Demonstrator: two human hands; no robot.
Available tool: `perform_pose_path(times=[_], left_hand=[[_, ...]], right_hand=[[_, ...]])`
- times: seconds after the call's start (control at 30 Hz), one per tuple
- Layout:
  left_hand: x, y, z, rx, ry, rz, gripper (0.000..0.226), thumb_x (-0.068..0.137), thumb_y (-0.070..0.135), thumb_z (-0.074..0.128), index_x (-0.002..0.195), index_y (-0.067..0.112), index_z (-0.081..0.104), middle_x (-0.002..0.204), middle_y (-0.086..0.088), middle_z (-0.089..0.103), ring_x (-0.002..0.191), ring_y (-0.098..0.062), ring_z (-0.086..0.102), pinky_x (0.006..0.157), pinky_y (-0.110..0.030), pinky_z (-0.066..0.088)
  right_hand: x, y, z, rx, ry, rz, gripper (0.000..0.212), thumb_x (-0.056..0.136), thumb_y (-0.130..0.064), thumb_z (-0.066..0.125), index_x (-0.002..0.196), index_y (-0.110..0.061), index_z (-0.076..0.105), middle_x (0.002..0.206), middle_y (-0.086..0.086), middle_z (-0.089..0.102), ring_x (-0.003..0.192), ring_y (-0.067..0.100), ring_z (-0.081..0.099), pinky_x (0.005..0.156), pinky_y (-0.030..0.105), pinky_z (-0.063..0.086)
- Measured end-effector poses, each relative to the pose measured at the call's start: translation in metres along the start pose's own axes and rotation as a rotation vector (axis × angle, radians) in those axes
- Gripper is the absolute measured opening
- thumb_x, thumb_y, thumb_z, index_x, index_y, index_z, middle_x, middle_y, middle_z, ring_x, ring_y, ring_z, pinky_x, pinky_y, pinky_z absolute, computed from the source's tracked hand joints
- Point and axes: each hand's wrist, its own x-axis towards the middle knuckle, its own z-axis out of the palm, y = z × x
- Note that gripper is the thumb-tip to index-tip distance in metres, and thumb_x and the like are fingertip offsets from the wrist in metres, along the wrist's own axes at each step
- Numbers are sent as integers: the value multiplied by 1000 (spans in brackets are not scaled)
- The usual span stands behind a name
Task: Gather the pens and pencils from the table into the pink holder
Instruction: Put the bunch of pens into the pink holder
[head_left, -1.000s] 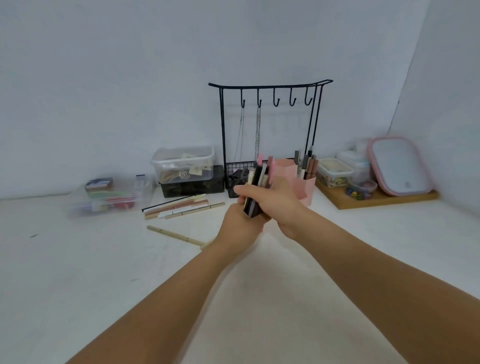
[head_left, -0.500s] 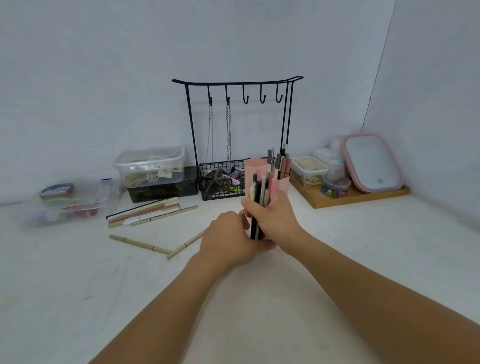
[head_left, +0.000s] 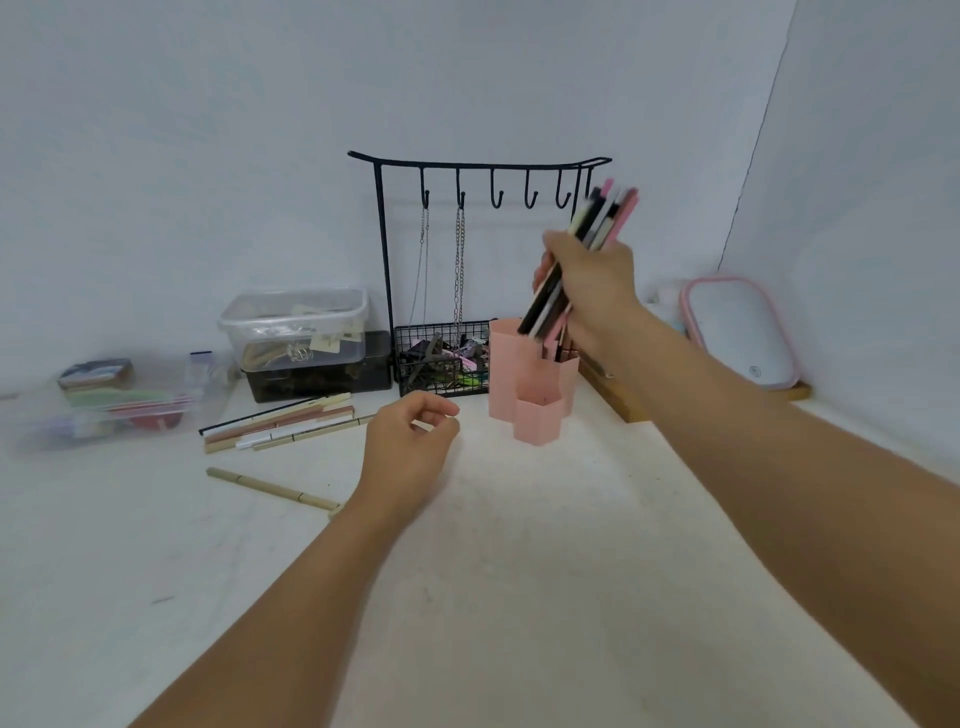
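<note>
Step in hand: right hand (head_left: 592, 283), grip closed round mixed bundle of pens and pencils (head_left: 576, 260), tips over pink hexagonal plastic holder (head_left: 535, 384) at table's far middle; left hand (head_left: 410, 447) loosely curled, empty. Next: lower bundle in; loose pens (head_left: 280, 421) remain left

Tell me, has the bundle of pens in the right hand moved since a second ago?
Yes. The right hand has lifted the bundle of pens from in front of the pink holder to above it, tilted, lower ends over its openings.

No text, label, brand, number or sign can be read on anything here; the tags in the clear box (head_left: 293, 325) are blurred.
</note>
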Motion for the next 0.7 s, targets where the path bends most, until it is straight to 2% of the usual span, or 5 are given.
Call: perform_pose_path(times=[0.33,0.47,0.53,0.6,0.7], left_hand=[[2,-6,-3,10,54,84,17,89,3,66,87,19,73,79,2,66,46,0,45,46,-11,36],[2,-5,-1,13,69,103,16,89,3,65,89,18,72,76,4,64,45,-2,45,46,-11,36],[1,-5,-1,25,84,109,15,89,3,65,90,17,72,75,4,64,45,-2,46,46,-10,36],[0,-5,-2,35,100,123,15,89,3,65,91,16,72,75,4,64,45,-1,47,47,-10,36],[-1,-5,-3,39,126,131,14,89,3,65,92,14,72,76,3,64,47,1,50,48,-9,37]], right_hand=[[44,35,29,-115,-11,104,9,93,-4,62,87,-2,56,61,9,57,48,18,56,52,29,54],[42,43,31,-357,-147,125,10,89,-8,66,87,-3,57,65,12,62,57,25,63,68,45,63],[36,43,34,-557,-193,65,11,85,-13,68,81,-7,59,66,10,63,58,24,62,66,46,62],[31,44,38,-710,-217,-1,27,83,-15,70,66,-14,48,60,3,51,53,19,49,51,33,49],[28,50,39,-816,-231,-3,39,81,-14,71,61,-17,37,61,-1,39,54,17,39,49,26,33]])
